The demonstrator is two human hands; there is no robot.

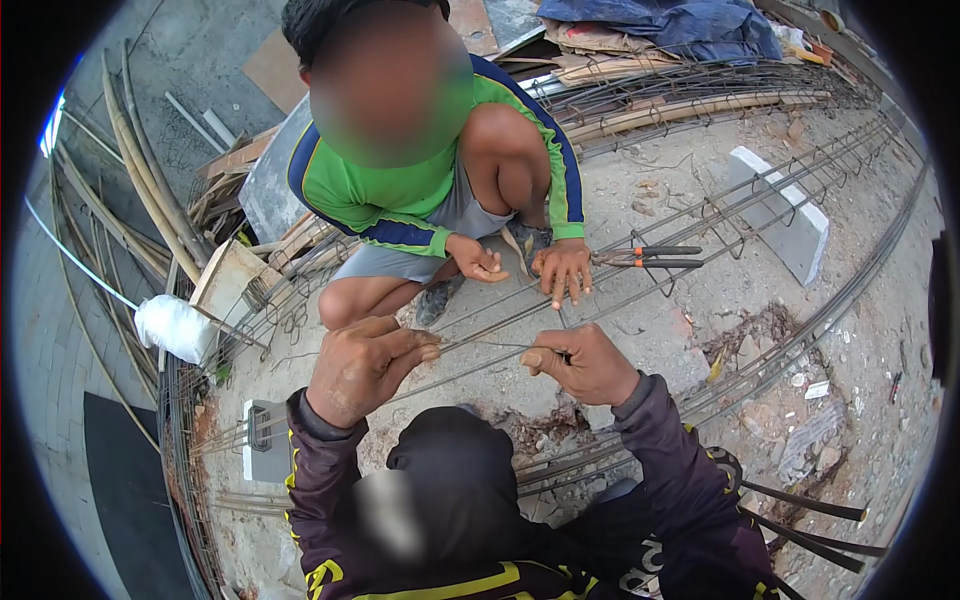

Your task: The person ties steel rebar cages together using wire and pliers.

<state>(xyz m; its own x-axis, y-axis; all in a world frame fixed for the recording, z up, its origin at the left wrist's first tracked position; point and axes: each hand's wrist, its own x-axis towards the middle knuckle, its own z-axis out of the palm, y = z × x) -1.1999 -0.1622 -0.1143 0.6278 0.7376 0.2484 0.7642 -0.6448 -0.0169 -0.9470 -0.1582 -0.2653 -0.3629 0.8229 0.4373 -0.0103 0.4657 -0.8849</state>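
Watching remotely: right hand [590,368] pinches thin wire [503,344] between both hands; left hand [355,370] closed at fingertips, contents unclear. I'd judge it light, springy; best held near ends.

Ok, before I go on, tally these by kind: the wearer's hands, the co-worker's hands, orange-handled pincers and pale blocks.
Wearer's hands: 2 (left hand, right hand)
Co-worker's hands: 2 (one by the pincers, on the bars; one nearer the knees)
Orange-handled pincers: 1
Pale blocks: 2
Total: 7
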